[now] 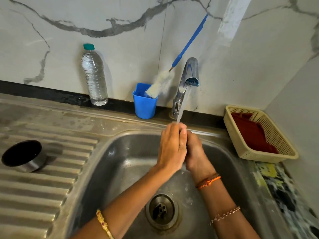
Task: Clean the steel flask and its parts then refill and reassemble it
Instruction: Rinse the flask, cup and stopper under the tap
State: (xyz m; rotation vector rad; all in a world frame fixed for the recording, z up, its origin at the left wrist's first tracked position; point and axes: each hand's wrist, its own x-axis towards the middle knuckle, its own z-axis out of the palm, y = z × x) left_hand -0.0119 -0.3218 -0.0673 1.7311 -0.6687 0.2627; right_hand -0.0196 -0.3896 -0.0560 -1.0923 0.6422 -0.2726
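Observation:
Over the sink basin [120, 152] my two hands meet under the running tap [188, 75]. The water stream [183, 104] lands on their fingertips. My left hand [170, 147] lies with straight fingers flat against my right hand [195, 152]. My right hand's fingers curl round a small dark part [186, 146], which shows only as a thin sliver between the palms. A steel flask cup with a dark inside [24, 156] stands on the ribbed drainboard at the left. The flask body is not in view.
A blue cup [144, 106] holding a blue-handled bottle brush [188, 42] stands behind the sink, beside a clear water bottle [94, 76] with a green cap. A cream basket [241, 144] with a red cloth sits at the right. The drain [161, 211] lies below my forearms.

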